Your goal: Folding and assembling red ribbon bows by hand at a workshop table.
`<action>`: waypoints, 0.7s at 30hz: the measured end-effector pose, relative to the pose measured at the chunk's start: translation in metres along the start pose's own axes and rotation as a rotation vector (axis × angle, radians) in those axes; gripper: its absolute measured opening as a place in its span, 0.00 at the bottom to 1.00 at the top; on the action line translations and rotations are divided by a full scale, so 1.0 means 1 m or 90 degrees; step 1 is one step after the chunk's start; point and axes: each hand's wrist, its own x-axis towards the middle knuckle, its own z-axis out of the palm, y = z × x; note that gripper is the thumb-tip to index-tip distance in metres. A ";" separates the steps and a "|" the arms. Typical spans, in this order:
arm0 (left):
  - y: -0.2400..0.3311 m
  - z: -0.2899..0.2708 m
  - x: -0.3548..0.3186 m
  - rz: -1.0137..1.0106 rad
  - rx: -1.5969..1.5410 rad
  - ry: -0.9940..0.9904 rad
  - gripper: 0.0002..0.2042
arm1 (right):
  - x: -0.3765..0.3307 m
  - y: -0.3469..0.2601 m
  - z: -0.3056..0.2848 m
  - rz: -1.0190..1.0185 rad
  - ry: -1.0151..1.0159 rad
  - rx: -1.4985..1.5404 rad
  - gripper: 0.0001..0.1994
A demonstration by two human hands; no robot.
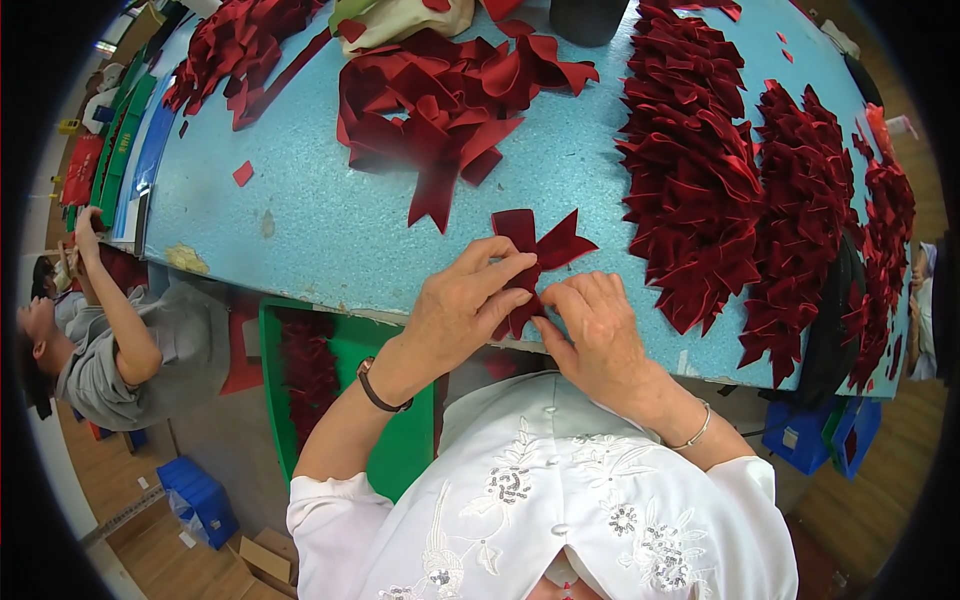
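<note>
A dark red velvet ribbon bow [520, 232] lies at the near edge of the light blue table [300, 225], its notched tails pointing away from me. My left hand [468, 298] pinches the bow's middle from the left, thumb and fingers closed on it. From the right, my right hand [596, 325] holds the lower part of the same bow between thumb and bent fingers. Part of the ribbon is hidden under my fingers. Just beyond my hands lies a loose heap of red ribbon pieces [430, 110].
Long stacked rows of red bows [692, 170] run along the right side. Another ribbon pile [235, 50] lies at the far left, near a dark cylindrical container [590, 20] at the back. A green bin [400, 450] sits below the table edge. Another person [130, 350] works at left.
</note>
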 end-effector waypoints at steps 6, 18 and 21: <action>0.000 -0.001 -0.001 -0.007 -0.007 -0.006 0.14 | -0.001 0.005 0.003 -0.059 0.020 0.014 0.11; 0.004 0.003 0.005 -0.029 0.000 0.027 0.11 | -0.001 0.005 -0.005 0.191 -0.047 0.355 0.06; 0.002 0.005 0.004 -0.028 -0.006 0.045 0.11 | 0.008 -0.003 -0.010 0.331 -0.063 0.517 0.06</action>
